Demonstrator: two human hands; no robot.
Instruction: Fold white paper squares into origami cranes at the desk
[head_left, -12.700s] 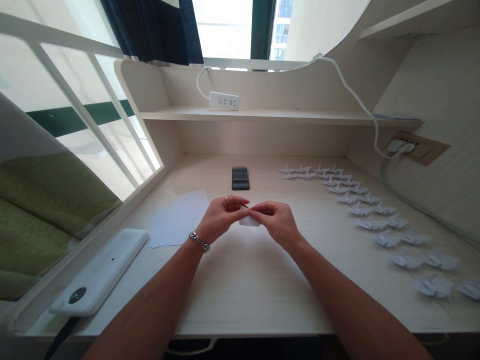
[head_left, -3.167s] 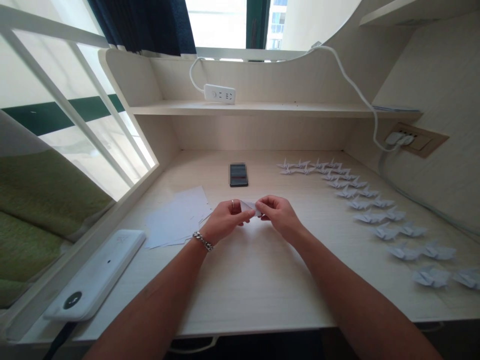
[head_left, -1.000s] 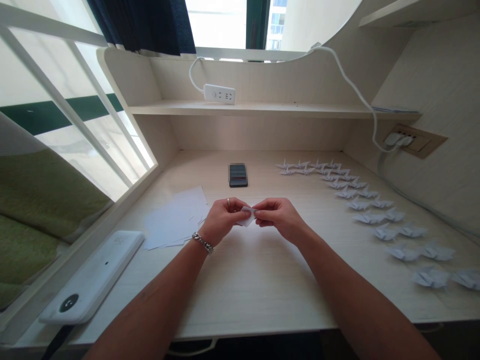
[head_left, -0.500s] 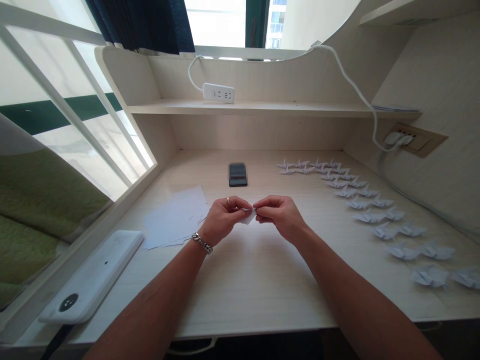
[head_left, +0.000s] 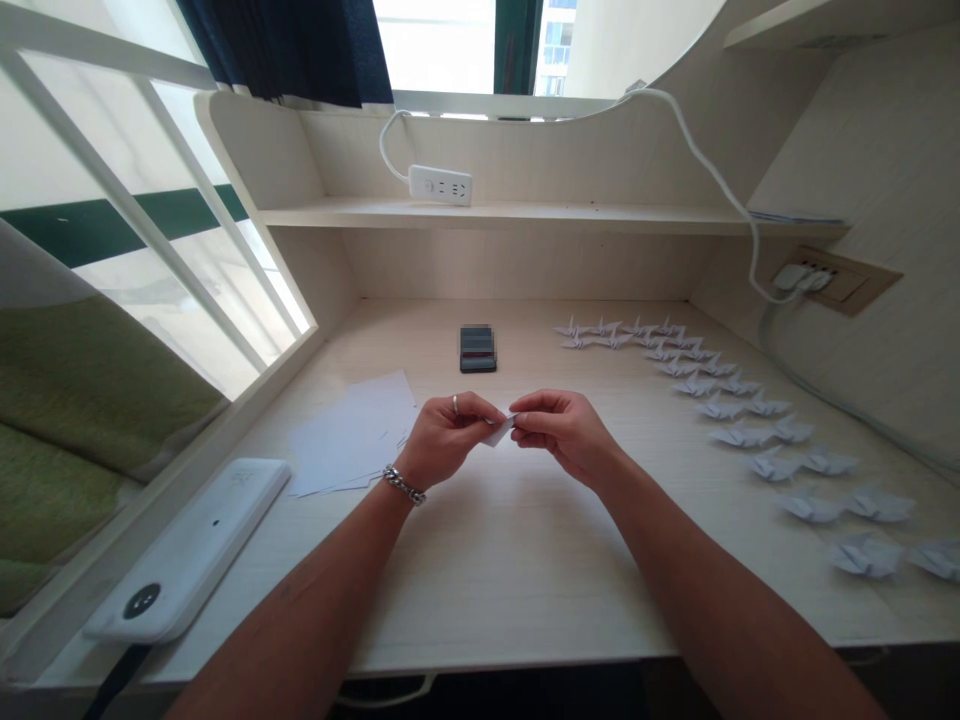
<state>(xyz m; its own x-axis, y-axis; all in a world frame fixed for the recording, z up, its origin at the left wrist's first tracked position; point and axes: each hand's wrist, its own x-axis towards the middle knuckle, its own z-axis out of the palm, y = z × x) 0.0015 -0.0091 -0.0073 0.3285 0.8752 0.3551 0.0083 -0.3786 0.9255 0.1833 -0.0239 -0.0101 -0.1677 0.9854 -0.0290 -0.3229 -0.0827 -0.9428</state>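
1. Done so far: folded paper cranes [head_left: 718,407], white, stand in a long double row curving from the back of the desk toward the front right; the last one is cut by the frame edge. All look finished, though the far ones are small.
2. Left: a loose stack of white paper sheets [head_left: 349,440] lies flat and unfolded, with a few edges fanned. Exact count can't be read.
3. In work: one small white folded paper piece [head_left: 499,432], held in the air above the desk [head_left: 487,560], between the hands. Its fold state is mostly hidden by the fingers and it doesn't yet look like the row's shape.
4. Left hand [head_left: 450,437]: closed to a pinch on the paper's left side, palm turned in, wrist raised off the desk. Ring and chain bracelet [head_left: 403,485] on it.
5. Right hand [head_left: 564,435]: fingers curled, fingertips [head_left: 512,418] pinching the paper's upper right edge, also off the desk. Both forearms angle in from the bottom corners.
6. Relative to the folded paper piece: sheets to the left, cranes to the right, dark blurred phone [head_left: 478,349] beyond it, white slab-shaped device [head_left: 187,550] off to the left and nearer the person.
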